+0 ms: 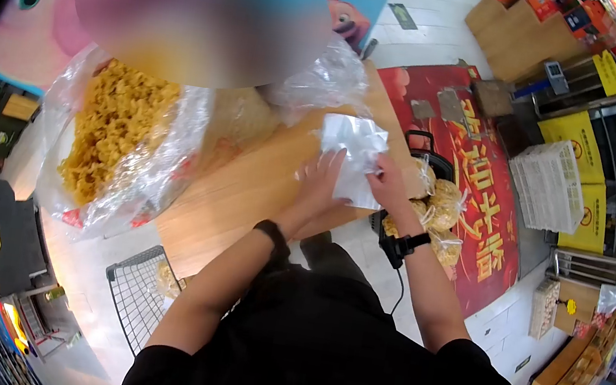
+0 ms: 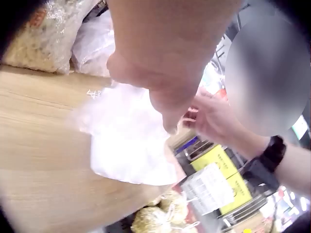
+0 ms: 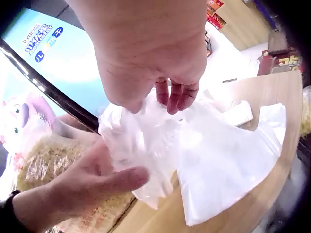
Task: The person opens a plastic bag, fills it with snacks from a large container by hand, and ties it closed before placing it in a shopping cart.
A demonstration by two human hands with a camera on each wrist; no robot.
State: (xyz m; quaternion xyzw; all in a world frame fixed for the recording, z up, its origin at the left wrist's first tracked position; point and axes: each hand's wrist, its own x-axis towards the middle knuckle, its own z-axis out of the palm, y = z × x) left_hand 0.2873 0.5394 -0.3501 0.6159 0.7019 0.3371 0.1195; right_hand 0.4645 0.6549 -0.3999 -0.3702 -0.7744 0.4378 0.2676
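A clear plastic bag (image 1: 354, 137) lies on the wooden table between both hands, thin and crumpled at its near part. My left hand (image 1: 322, 179) rests on its left side, fingers stretched out; the thumb stands apart from the film in the right wrist view. My right hand (image 1: 387, 182) pinches the bag's right side with curled fingers (image 3: 174, 97). The right wrist view shows the bag (image 3: 218, 160) spreading flat toward the table's rounded edge.
A large open bag of yellow curly snacks (image 1: 121, 137) stands on the table's left. Tied bags of snacks (image 1: 445, 205) sit beside the table at the right. A wire cart (image 1: 135, 286) is at lower left, a red mat (image 1: 472, 265) at right. Another person, blurred, is across the table.
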